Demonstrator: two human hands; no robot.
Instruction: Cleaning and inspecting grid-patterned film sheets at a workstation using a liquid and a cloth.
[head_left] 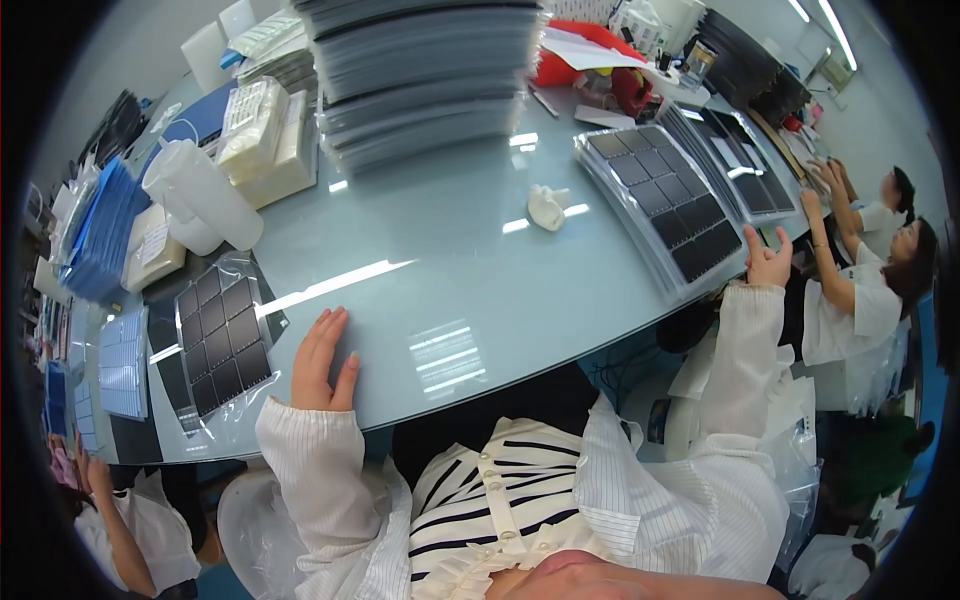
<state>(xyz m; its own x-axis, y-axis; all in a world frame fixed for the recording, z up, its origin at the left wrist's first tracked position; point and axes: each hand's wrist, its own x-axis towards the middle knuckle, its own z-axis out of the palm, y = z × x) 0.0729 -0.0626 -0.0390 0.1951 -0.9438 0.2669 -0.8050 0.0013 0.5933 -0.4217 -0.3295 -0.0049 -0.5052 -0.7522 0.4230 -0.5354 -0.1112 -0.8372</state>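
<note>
At the left end of the bench (pixel 450 285), near the front edge, has a dark-celled sheet (pixel 222 335) in clear film. Just right of it, holds the left hand (pixel 324 362) palm down by the front edge, with fingers extended, grasping nothing. Toward the back edge, has a tall grey stack (pixel 430 90); mid-bench, a crumpled white wad (pixel 548 207). Near the right end, has a pile of dark-celled panels (pixel 660 195); beside its front corner, holds the right hand (pixel 767 260) with fingers parted and released. Cannot tell whether touching the pile.

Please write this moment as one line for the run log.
left hand: open, at edge of table | right hand: open, near sheet stack, contact unclear | held: nothing visible | crumpled white piece: on table
</note>
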